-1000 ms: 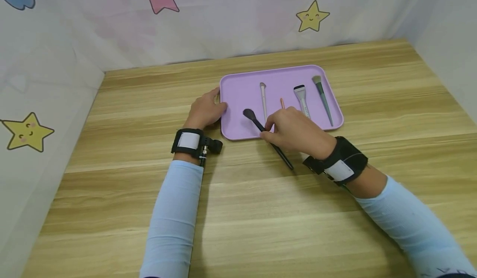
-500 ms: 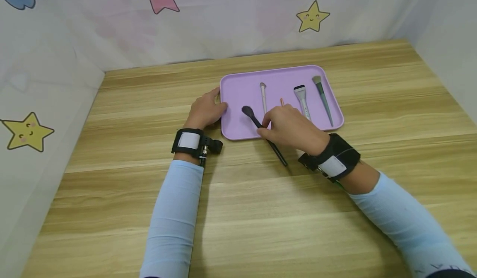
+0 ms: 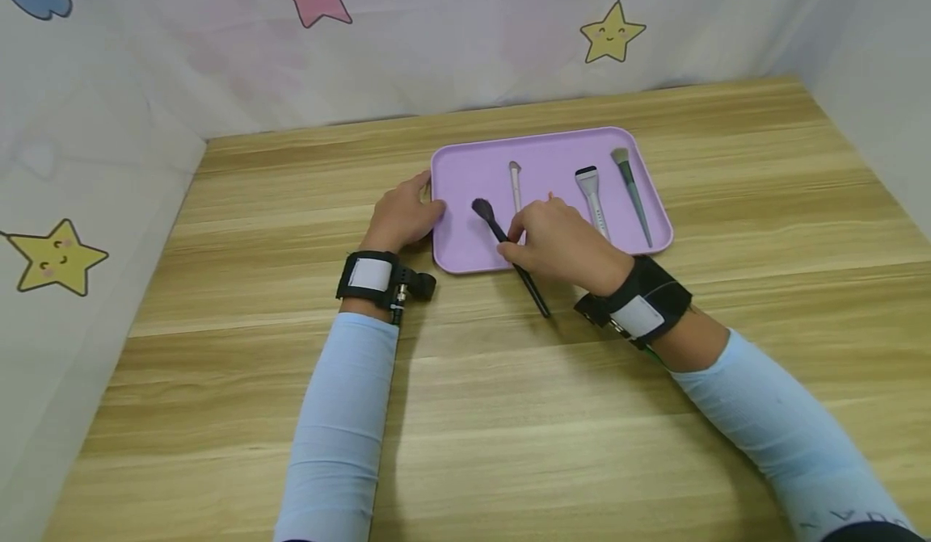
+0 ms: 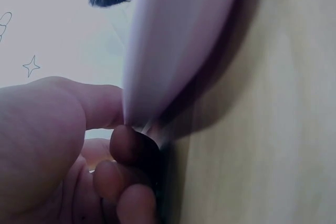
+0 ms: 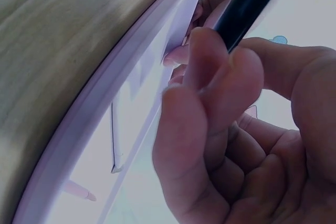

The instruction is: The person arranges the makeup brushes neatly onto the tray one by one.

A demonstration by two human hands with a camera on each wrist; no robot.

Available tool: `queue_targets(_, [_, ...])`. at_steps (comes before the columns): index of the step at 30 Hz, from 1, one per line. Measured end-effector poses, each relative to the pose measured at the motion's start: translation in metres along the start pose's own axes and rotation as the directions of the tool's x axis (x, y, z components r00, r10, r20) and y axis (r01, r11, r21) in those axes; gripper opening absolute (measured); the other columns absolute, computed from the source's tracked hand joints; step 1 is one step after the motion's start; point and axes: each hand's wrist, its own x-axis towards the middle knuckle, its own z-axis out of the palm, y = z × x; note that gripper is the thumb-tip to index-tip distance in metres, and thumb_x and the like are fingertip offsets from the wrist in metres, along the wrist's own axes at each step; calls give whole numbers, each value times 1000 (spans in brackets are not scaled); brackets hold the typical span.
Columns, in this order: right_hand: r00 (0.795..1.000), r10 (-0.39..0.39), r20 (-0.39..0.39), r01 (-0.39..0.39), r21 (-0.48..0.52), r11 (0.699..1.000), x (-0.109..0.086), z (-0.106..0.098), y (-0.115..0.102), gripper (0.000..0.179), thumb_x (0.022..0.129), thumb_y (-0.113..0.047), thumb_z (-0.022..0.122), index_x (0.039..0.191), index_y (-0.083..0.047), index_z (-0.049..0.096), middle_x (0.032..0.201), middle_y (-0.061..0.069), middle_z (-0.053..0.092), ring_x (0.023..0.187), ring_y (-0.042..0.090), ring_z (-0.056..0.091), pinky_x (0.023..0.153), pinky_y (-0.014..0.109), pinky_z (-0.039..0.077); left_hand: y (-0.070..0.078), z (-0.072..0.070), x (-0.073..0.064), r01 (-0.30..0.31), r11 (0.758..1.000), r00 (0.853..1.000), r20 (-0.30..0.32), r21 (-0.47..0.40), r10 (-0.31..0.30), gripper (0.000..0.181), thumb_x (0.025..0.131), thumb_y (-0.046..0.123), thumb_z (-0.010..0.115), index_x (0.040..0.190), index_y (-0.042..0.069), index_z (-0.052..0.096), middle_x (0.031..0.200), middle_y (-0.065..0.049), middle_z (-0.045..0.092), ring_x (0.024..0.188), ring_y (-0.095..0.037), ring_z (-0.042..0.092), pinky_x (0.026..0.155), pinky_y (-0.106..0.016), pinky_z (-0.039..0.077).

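Observation:
In the head view, my right hand (image 3: 563,239) pinches a black makeup brush (image 3: 532,290) by its handle, between thumb and fingers. Its dark bristles point up and left over the lilac tray (image 3: 465,258), while the handle end sticks out past the front rim. My left hand (image 3: 403,217) grips the tray's left edge; the left wrist view has the thumb (image 4: 102,103) on the rim and curled fingers (image 4: 128,145) beneath. Inside the tray lie a thin white brush (image 3: 516,182), a wide flat brush (image 3: 592,199) and a green brush (image 3: 633,195). An orange-tipped thing is mostly hidden behind my right hand.
The tray rests on a wood-grain table (image 3: 465,413) towards its back edge. A white cloth backdrop (image 3: 451,49) printed with stars rises behind and at both sides.
My right hand has shifted slightly left and away from me with the black brush, its handle end moving up and left. The left hand and tray keep their places.

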Motion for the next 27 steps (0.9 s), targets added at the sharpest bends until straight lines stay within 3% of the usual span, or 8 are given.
queue_targets(5, [1000,4,-3,-4,-5,1000,3,1,1,21,93,-20,72,89,1,77,61,3,62,54,18,54,115,56,24,0,1,0,1,1000,1000,5,0,-1,68,98,32,52,160,15,31,152,-12,45,118,-32,50,93,-43,43])
queue_targets(6, [1000,11,-1,-11,-3,1000,3,1,1,21,93,-20,72,89,1,77,61,3,62,54,18,54,111,54,32,0,1,0,0,1000,1000,4,4,0,68,98,32,52,160,15,31,153,-12,44,120,-31,48,94,-43,42])
queue_targets(9, [999,33,3,-33,-1,999,5,1,2,21,93,-20,72,90,0,78,62,3,63,53,17,53,85,42,49,1,0,0,0,1000,1000,4,8,0,69,98,32,52,160,15,31,154,-12,43,122,-32,48,96,-43,42])
queue_targets(12, [999,50,3,-50,0,999,6,1,2,22,93,-21,72,91,0,78,65,4,64,54,16,53,56,33,42,1,-1,0,-2,1000,1000,3,9,2,69,98,32,52,161,15,30,150,-12,46,120,-32,49,92,-42,43])
queue_targets(17, [998,66,2,-66,2,998,8,1,1,22,93,-21,71,92,0,78,68,4,65,55,16,53,52,29,39,0,-1,0,-6,1000,1000,0,9,6,69,98,32,52,160,14,31,150,-12,46,119,-32,50,91,-42,43])
queue_targets(27, [997,77,-11,-77,-5,997,12,1,-2,23,94,-24,71,91,-3,78,77,6,67,62,19,59,58,33,46,0,0,0,-7,1000,1000,-12,13,7,68,97,33,53,160,15,32,152,-12,46,117,-31,50,94,-42,42])
